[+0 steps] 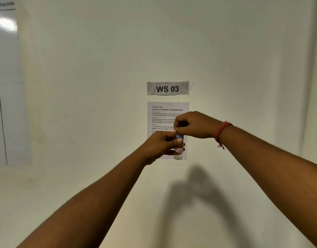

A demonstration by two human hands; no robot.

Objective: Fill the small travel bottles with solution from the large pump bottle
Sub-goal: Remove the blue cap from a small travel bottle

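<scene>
A small clear travel bottle [179,152] with a white label and a blue cap [180,136] is held up in front of the wall, upright. My left hand [160,145] grips the bottle's body from the left, thumb across its upper part. My right hand [194,125] comes from above and pinches the blue cap with its fingertips. A red thread band circles my right wrist. The bottle looks almost empty, with a little at the bottom. The large pump bottle is not in view.
A pale wall fills the view. A "WS 03" sign [167,88] and a printed task sheet [163,115] hang right behind my hands. A glossy whiteboard [5,86] stands at the far left. No table surface shows.
</scene>
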